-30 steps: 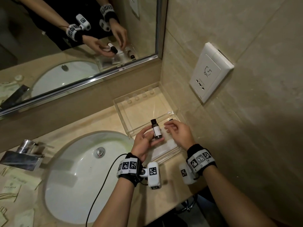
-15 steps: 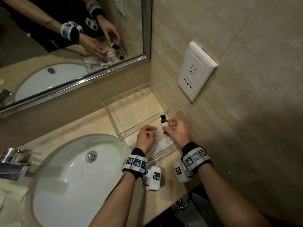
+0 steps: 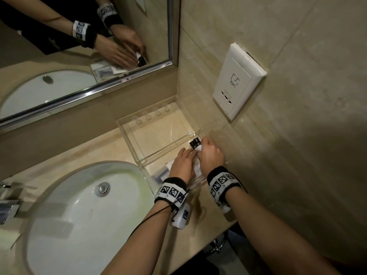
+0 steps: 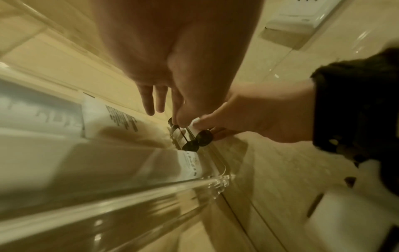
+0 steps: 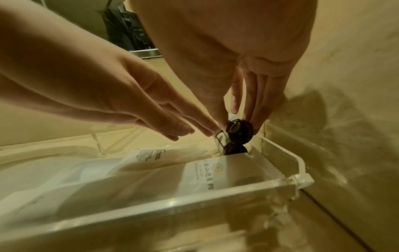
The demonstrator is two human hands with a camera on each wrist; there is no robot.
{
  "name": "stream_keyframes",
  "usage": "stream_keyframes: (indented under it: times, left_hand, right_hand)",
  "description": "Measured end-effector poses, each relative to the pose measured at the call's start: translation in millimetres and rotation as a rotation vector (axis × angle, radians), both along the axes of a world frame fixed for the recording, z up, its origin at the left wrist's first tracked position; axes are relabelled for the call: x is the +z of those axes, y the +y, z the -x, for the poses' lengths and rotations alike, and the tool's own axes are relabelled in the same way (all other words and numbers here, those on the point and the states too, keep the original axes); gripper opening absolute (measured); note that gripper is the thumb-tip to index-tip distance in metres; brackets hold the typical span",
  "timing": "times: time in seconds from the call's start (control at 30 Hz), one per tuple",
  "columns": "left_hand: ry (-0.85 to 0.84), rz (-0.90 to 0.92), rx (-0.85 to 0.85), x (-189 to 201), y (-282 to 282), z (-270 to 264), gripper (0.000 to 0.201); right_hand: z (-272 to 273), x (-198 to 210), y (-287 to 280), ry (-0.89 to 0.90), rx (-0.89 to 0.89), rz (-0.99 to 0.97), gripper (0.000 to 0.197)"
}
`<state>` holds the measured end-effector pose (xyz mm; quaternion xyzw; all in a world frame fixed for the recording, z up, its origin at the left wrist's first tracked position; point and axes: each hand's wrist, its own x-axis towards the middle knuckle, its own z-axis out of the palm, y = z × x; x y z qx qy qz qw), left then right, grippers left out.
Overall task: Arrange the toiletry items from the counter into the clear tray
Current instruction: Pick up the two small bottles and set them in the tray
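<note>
Your right hand (image 3: 210, 153) pinches a small dark bottle (image 5: 238, 130) between thumb and fingertips, low in the far right corner of the clear tray (image 3: 139, 135) — a corner that suits a small upright thing, since two walls meet there to steady it. A second dark bottle (image 5: 235, 149) already stands just this side of it, touching or nearly so; I cannot tell which. You seem to be setting the held one in line with it along the right wall, so the pair takes little room. Your left hand (image 3: 183, 162) grasps nothing: its grip is released, the fingers straight and reaching toward the bottle, the tips close by it or touching it, probably to guide it or keep its neighbour from tipping. The near compartment of the tray is floored with flat white sachets (image 5: 151, 172), printed side up, laid flat because they will not stand; the bottles sit at their far end, against the divider. The larger far compartment (image 3: 158, 130) shows only bare floor. The tray itself sits on the worktop (image 3: 83, 151), pushed into the angle between the mirror wall and the side wall, beside the basin (image 3: 69, 215). By my judgement the placing is nearly done — let go only once the base sits flat, for a nudge here would knock both bottles over.
</note>
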<state>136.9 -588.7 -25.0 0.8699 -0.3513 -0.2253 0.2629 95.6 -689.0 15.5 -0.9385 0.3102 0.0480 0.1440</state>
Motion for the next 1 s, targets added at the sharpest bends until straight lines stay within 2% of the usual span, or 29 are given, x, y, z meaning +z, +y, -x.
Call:
stream_keyframes:
  times: [0.27,0.57,0.73,1.0]
  left_hand:
    - [-0.029,-0.060,-0.028,-8.3,-0.1,0.6,0.059]
    - [-0.030,0.017,0.036,-12.1,5.2,-2.3,0.057]
    - [-0.001,0.044,0.068,-10.5,7.5,-1.4,0.048]
    - [0.008,0.055,0.063,-10.7,11.1,-3.0,0.046]
  right_hand:
    - [-0.9,8.1,1.7,0.071,0.020,0.012,0.048]
    - [6.4,1.7,1.4,0.099,0.062,-0.006,0.062]
    - [12.0,-4.9,-0.9,0.078,0.097,-0.021,0.061]
    - [17.7,-0.5,-4.2,0.130,0.132,0.015,0.054]
